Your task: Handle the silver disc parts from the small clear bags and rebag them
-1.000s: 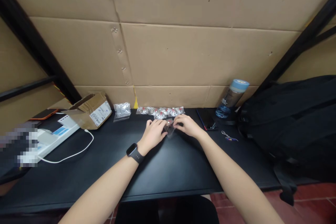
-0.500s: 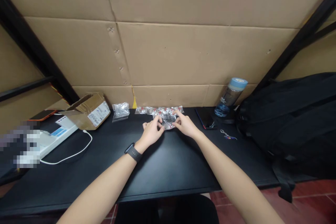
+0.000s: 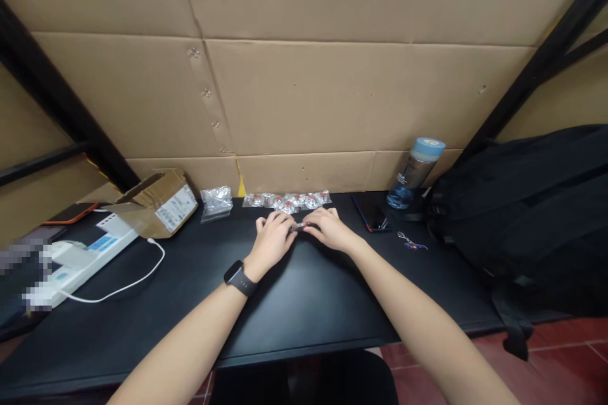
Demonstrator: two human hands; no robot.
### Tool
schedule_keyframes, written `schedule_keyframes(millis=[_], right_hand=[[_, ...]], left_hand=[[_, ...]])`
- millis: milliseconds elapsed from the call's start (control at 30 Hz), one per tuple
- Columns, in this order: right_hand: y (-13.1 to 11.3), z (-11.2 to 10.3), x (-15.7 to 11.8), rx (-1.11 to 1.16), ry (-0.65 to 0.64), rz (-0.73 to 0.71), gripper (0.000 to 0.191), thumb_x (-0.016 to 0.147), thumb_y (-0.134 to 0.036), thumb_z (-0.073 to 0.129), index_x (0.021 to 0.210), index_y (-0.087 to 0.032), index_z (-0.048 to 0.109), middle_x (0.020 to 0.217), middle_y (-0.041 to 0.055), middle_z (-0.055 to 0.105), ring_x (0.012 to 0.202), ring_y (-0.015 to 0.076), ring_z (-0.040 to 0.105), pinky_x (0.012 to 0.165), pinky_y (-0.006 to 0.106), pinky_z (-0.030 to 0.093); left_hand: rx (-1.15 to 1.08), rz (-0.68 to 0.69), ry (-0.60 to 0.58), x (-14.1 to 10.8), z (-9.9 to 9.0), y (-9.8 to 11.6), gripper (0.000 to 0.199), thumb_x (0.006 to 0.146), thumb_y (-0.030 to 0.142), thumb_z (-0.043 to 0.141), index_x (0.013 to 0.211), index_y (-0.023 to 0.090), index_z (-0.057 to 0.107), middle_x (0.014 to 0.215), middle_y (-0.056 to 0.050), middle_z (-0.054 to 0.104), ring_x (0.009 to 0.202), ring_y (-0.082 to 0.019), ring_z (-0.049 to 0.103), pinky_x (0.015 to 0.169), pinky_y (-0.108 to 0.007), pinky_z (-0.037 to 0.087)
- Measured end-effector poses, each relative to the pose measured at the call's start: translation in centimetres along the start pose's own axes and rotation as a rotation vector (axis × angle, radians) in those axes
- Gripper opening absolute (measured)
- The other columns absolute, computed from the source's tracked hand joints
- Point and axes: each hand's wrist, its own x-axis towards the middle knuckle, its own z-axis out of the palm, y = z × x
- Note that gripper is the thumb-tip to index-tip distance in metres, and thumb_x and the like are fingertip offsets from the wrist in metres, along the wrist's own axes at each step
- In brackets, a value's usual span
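Note:
A small clear plastic packet, seen nearly edge-on, is pinched between my two hands above the black table. My left hand, with a dark watch on its wrist, closes on the packet's left end. At its right end the fingers of my right hand are closed on it too. What lies inside the packet is too small to make out. Just behind my hands, several clear packets with round silvery items and red marks lie in a row against the cardboard.
Clear empty-looking bags, an open cardboard box and a white power strip with a cable are on the left. A phone, keychain, water bottle and black backpack stand or lie on the right.
The packet between my hands has tilted from facing me to nearly edge-on, and my fingers have closed nearer together along it. The view has shifted slightly.

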Motion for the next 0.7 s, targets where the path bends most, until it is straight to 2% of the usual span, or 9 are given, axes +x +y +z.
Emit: schedule_keyframes(millis=[67, 133, 267, 333, 433, 500, 567, 633, 700], right_hand=[[-0.3, -0.4, 0.0, 0.111, 0.003, 0.050, 0.029, 0.102, -0.042, 0.050, 0.107, -0.022, 0.070, 0.094, 0.0071, 0.075, 0.090, 0.0204, 0.066, 0.092, 0.038, 0.042], [-0.5, -0.9, 0.0, 0.261, 0.013, 0.105, 0.031, 0.102, -0.044, 0.048, 0.111, -0.021, 0.066, 0.078, 0.0023, 0.073, 0.073, 0.0167, 0.066, 0.081, 0.030, 0.045], [0.1, -1.8, -0.1, 0.365, 0.118, 0.147, 0.029, 0.097, -0.037, 0.052, 0.121, -0.021, 0.059, 0.070, -0.0022, 0.069, 0.059, 0.0141, 0.061, 0.066, 0.024, 0.045], [0.8, -2.2, -0.2, 0.311, 0.151, 0.167, 0.026, 0.095, -0.032, 0.054, 0.117, -0.021, 0.062, 0.072, -0.0018, 0.069, 0.059, 0.0135, 0.060, 0.066, 0.024, 0.045], [2.1, -2.9, -0.4, 0.232, 0.086, 0.202, 0.019, 0.090, -0.026, 0.059, 0.105, -0.021, 0.068, 0.076, -0.0002, 0.070, 0.063, 0.0135, 0.062, 0.067, 0.024, 0.045], [3.0, -3.4, -0.7, 0.165, 0.019, 0.211, 0.018, 0.085, -0.028, 0.066, 0.100, -0.021, 0.071, 0.083, 0.0023, 0.071, 0.072, 0.0156, 0.064, 0.070, 0.025, 0.047], [3.8, -3.9, -1.1, 0.108, -0.047, 0.198, 0.029, 0.075, -0.035, 0.078, 0.101, -0.022, 0.074, 0.095, 0.0055, 0.071, 0.084, 0.0196, 0.066, 0.077, 0.028, 0.049], [4.4, -4.2, -1.5, 0.086, -0.132, 0.180, 0.048, 0.062, -0.037, 0.087, 0.107, -0.022, 0.075, 0.105, 0.0078, 0.069, 0.093, 0.0230, 0.066, 0.082, 0.030, 0.050], [4.9, -4.4, -1.8, 0.078, -0.210, 0.189, 0.058, 0.054, -0.032, 0.091, 0.109, -0.022, 0.076, 0.107, 0.0081, 0.069, 0.092, 0.0234, 0.066, 0.081, 0.030, 0.051]], left_hand=[[-0.085, -0.067, -0.005, 0.5, -0.1, -0.5, 0.015, 0.096, 0.034, 0.057, 0.099, 0.029, 0.070, 0.115, -0.002, 0.071, 0.121, -0.026, 0.054, 0.097, -0.046, 0.033], [-0.167, -0.128, -0.008, 1.1, -0.5, -1.4, 0.018, 0.096, 0.039, 0.056, 0.097, 0.030, 0.072, 0.114, -0.001, 0.072, 0.119, -0.025, 0.056, 0.097, -0.045, 0.035], [-0.188, -0.300, 0.097, 2.1, -1.6, -4.9, 0.023, 0.094, 0.045, 0.058, 0.098, 0.029, 0.074, 0.129, -0.003, 0.066, 0.123, -0.029, 0.053, 0.096, -0.044, 0.039], [-0.128, -0.422, 0.151, 2.2, -1.8, -7.0, 0.028, 0.094, 0.047, 0.056, 0.098, 0.026, 0.075, 0.132, -0.006, 0.062, 0.124, -0.033, 0.051, 0.096, -0.048, 0.039], [0.012, -0.532, 0.166, 1.9, -1.5, -9.1, 0.032, 0.092, 0.049, 0.055, 0.092, 0.023, 0.074, 0.127, -0.011, 0.062, 0.122, -0.036, 0.048, 0.096, -0.052, 0.038], [0.112, -0.573, 0.139, 1.6, -1.3, -9.6, 0.033, 0.089, 0.051, 0.058, 0.089, 0.021, 0.072, 0.121, -0.014, 0.063, 0.119, -0.038, 0.048, 0.096, -0.054, 0.037], [0.198, -0.608, 0.158, 1.4, -1.5, -9.5, 0.037, 0.086, 0.054, 0.060, 0.096, 0.020, 0.069, 0.119, -0.018, 0.062, 0.116, -0.040, 0.048, 0.095, -0.053, 0.037], [0.224, -0.569, 0.196, 1.5, -2.1, -9.0, 0.041, 0.088, 0.055, 0.058, 0.105, 0.019, 0.066, 0.118, -0.019, 0.062, 0.115, -0.039, 0.049, 0.094, -0.051, 0.038], [0.147, -0.377, 0.117, 1.6, -2.8, -8.3, 0.036, 0.090, 0.053, 0.055, 0.103, 0.021, 0.067, 0.117, -0.015, 0.064, 0.114, -0.035, 0.053, 0.095, -0.046, 0.038]])
